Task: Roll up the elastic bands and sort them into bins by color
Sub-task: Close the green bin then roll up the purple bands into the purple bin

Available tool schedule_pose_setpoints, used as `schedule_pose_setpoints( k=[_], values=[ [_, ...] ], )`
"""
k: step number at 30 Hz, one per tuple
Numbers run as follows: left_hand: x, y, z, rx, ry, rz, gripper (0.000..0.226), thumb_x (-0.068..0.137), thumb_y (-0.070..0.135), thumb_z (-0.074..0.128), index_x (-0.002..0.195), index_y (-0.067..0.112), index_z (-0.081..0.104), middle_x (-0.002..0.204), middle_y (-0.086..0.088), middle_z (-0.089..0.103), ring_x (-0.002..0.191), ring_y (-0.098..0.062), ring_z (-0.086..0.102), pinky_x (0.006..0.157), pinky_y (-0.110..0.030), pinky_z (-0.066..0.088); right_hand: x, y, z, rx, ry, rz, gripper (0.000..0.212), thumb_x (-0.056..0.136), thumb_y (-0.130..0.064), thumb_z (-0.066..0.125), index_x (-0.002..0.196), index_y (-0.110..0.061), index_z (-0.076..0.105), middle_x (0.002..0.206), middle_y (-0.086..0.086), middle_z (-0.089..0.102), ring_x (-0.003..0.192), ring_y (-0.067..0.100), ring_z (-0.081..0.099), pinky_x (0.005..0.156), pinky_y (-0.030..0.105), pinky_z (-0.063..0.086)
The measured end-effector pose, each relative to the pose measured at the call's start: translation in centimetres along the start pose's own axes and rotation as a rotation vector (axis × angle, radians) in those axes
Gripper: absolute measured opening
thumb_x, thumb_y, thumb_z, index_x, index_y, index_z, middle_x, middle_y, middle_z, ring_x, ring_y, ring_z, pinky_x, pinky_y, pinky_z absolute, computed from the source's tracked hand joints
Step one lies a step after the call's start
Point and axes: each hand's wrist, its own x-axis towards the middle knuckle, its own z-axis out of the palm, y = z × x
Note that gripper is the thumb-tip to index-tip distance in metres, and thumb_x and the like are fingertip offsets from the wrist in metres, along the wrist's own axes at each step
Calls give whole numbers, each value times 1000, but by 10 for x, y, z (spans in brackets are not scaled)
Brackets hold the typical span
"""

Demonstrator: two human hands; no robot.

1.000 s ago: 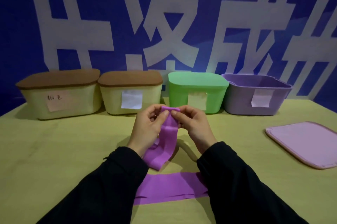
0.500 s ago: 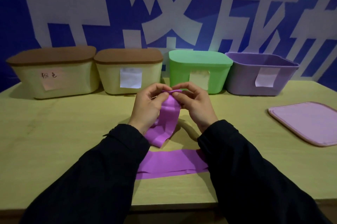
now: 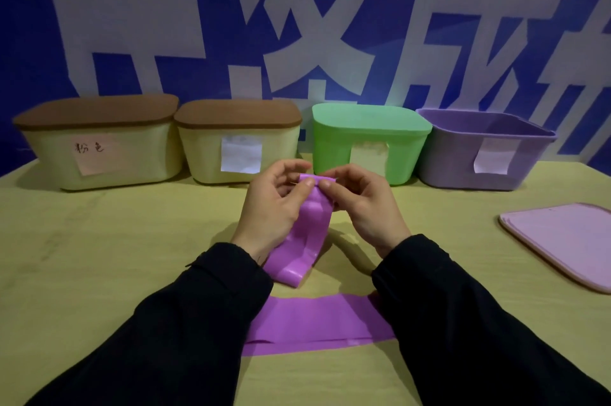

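A purple elastic band (image 3: pixel 305 240) hangs from both my hands above the middle of the table. My left hand (image 3: pixel 271 207) and my right hand (image 3: pixel 363 207) pinch its top end, which is curled into a small roll between the thumbs and forefingers. The band's lower end droops to the table. A second flat stretch of purple band (image 3: pixel 317 323) lies on the table near me, partly under my sleeves. At the back right stands the open purple bin (image 3: pixel 463 170) with a paper label.
Along the back stand two cream bins with brown lids (image 3: pixel 99 154) (image 3: pixel 238 147) and a green lidded bin (image 3: pixel 370 144), each labelled. A pink-purple lid (image 3: pixel 562 240) lies flat at the right. The yellow-green table (image 3: pixel 115 256) ends against a blue wall with white characters.
The camera view has shifted a little. My hands hold the band's top end at much the same place, and the hanging part looks slightly shorter.
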Motion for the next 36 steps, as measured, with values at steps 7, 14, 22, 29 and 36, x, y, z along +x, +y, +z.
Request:
schedule_pose_setpoints(
  k=[7,14,22,29,36],
  values=[
    [-7,-1,2,91,-1,27,21,94,4,67,94,24,72,91,5,74,88,-18,70,79,-30,58,-7,7,-3,-60,-27,-65,6,93,-8,70,96,-14,70,79,27,66,69,21,61,66,42,54],
    [-8,3,0,66,35,17,17,91,5,70,90,21,73,88,2,74,89,-18,70,80,-29,57,-6,6,1,-5,2,-66,12,91,-5,72,91,-18,70,83,22,71,74,22,67,68,38,58],
    [-8,7,2,-19,50,-27,20,90,3,73,98,21,69,100,-4,75,96,-15,72,86,-28,58,-6,7,1,96,21,3,10,90,-4,72,98,-9,69,71,2,68,65,10,64,64,27,52],
    [-8,3,2,37,26,-64,21,93,8,70,102,26,68,101,0,74,98,-16,72,87,-34,59,-5,8,0,24,23,-57,11,88,-4,75,89,-13,69,73,9,67,68,17,63,66,32,54],
    [-9,6,1,51,22,-2,17,92,7,71,97,23,70,93,1,74,90,-20,71,80,-30,58,-6,6,0,43,41,-57,4,93,-8,70,93,-10,73,78,1,74,72,12,68,65,26,54]
  ],
)
